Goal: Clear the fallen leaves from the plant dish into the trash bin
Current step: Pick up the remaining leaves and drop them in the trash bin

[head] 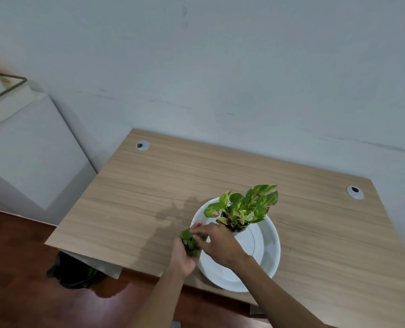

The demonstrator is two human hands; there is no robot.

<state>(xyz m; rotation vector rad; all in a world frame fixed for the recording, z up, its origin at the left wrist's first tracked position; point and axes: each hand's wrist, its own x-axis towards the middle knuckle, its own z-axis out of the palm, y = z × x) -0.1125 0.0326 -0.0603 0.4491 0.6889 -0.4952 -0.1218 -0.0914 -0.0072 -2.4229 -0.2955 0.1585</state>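
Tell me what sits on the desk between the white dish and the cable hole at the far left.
Nothing: in the head view, only bare wood with a hand shadow stretches from the white dish to the far-left cable hole on the desk.

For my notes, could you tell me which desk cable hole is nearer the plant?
The right-hand cable hole, just beyond the plant; the other sits at the far-left corner.

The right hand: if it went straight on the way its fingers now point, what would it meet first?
The right hand points left over the round white plant dish, so it would first meet the bunch of green fallen leaves gripped in the left hand. Its fingertips look already at them, though depth is unclear.
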